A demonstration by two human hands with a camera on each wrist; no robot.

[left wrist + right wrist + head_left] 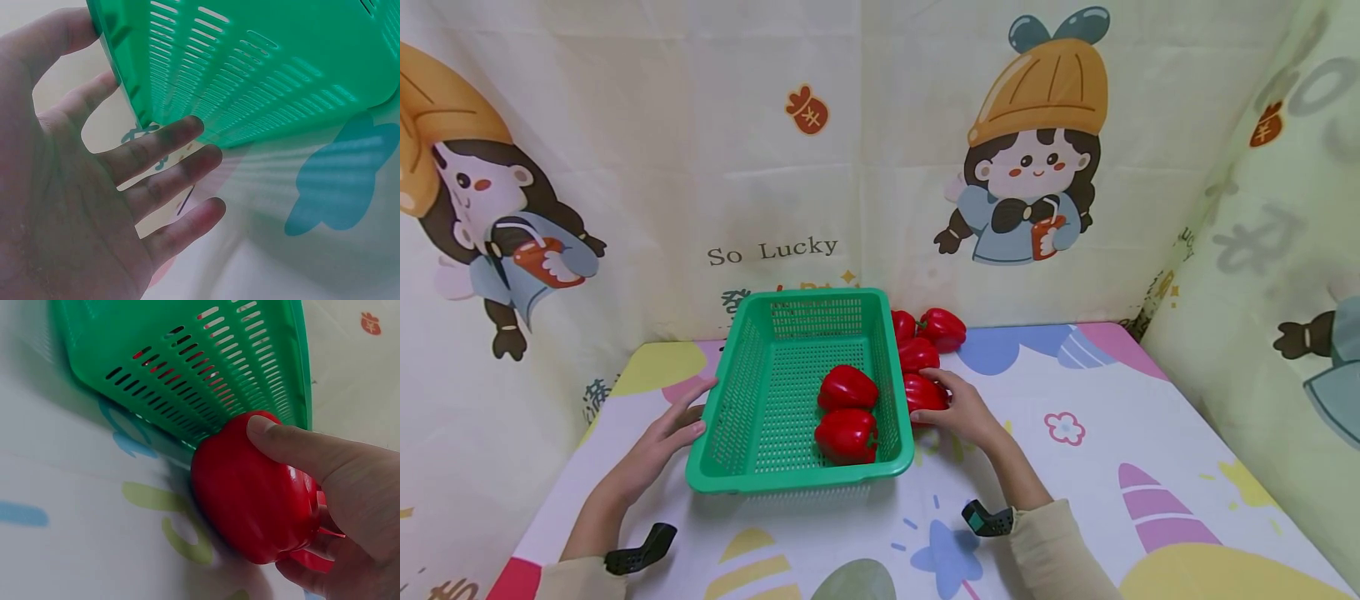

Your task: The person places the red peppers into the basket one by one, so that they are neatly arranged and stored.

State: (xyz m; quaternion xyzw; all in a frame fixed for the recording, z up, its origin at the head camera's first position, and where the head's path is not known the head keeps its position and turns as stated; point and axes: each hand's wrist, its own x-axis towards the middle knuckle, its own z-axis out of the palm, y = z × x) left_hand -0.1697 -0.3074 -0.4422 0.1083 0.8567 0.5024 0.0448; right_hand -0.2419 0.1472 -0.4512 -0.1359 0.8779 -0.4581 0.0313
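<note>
A green plastic basket point(797, 479) with slotted walls holds two red bell peppers, one point(847, 388) behind the other point(847, 437), towards its right side. At the basket's left rim my left hand point(658, 446) has its thumb and index finger against the outside; the other fingers point(181, 181) are spread loosely beneath the rim. My right hand point(962, 408) grips a red bell pepper point(250, 487) just outside the basket's right wall, thumb on its near side and fingers around the far side, partly hidden.
Several more red bell peppers point(942, 330) lie behind my right hand, along the basket's right side. A patterned cloth point(1022, 467) covers the table, and a printed curtain point(895, 167) hangs behind it. Each wrist wears a black device point(642, 550).
</note>
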